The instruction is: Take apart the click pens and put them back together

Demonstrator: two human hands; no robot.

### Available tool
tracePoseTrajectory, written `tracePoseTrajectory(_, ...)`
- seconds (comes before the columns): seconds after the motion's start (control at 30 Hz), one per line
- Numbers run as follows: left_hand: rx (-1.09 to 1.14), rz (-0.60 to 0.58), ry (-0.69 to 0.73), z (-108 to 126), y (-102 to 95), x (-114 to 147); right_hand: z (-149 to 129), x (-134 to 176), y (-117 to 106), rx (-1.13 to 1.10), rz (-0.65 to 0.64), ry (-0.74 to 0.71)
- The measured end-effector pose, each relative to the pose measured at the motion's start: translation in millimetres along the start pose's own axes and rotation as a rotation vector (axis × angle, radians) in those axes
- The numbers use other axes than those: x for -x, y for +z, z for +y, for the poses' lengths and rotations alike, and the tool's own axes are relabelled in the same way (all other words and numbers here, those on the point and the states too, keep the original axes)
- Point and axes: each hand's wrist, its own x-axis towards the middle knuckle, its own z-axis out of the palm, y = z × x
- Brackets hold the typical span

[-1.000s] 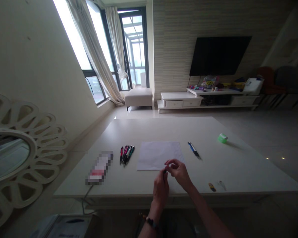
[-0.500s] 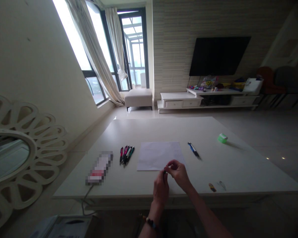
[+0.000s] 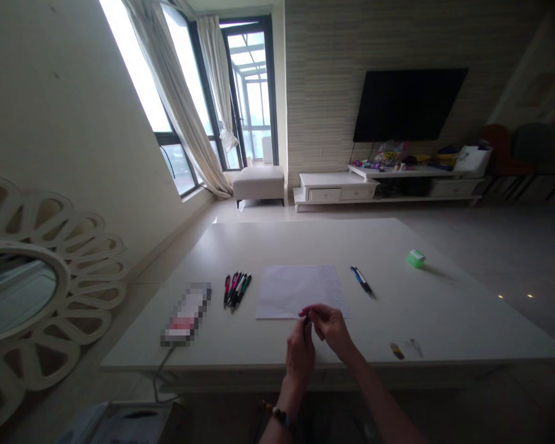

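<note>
Above the near edge of the white paper (image 3: 291,287), my two hands meet. My left hand (image 3: 300,351) is closed around a small dark object (image 3: 307,320), mostly hidden by the fingers, so its kind cannot be made out. Fingers of my right hand (image 3: 329,325) pinch at the upper end of that object. To the right of the paper lie two pens (image 3: 361,281), one blue and one pale with dark tips. A bunch of several pens (image 3: 237,290), pink, black and green, lies left of the paper.
A phone-like device (image 3: 185,314), blurred out, lies at the table's left with a cable (image 3: 158,370) hanging off the edge. A green box (image 3: 416,258) stands at the right. Near the front edge are a yellow-and-black item (image 3: 396,351) and a small clear piece (image 3: 415,346).
My right hand has shifted slightly down and turned at the top of the dark object, its fingers moving a little left. My left hand stays nearly in place.
</note>
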Motion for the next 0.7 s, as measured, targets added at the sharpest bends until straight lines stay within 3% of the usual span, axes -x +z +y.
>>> tracePoseTrajectory(0.27, 0.040, 0.042, -0.038, 1.3, 0.3, -0.3, 0.4, -3.1, 16.6, 0.039, 0.235, -0.031)
tracePoseTrajectory(0.37, 0.132, 0.110, -0.163, 2.6, -3.9, -8.4, -4.7, 3.5, 14.2, 0.199, 0.272, -0.124)
tracePoseTrajectory(0.47, 0.411, 0.184, -0.347, 7.5, -12.0, -20.4, -2.7, 20.3, 0.4, 0.372, 0.234, -0.252)
tracePoseTrajectory(0.53, 0.649, 0.120, -0.453, 13.0, -15.1, -25.6, 1.4, 33.8, -8.6, 0.455, 0.126, -0.299)
tracePoseTrajectory(0.6, 0.831, -0.026, -0.541, 19.6, -13.0, -26.0, 4.0, 44.3, -13.4, 0.510, 0.020, -0.349)
tracePoseTrajectory(0.7, 0.999, -0.204, -0.650, 30.0, -1.5, -19.6, 1.9, 48.2, -14.1, 0.578, -0.042, -0.449)
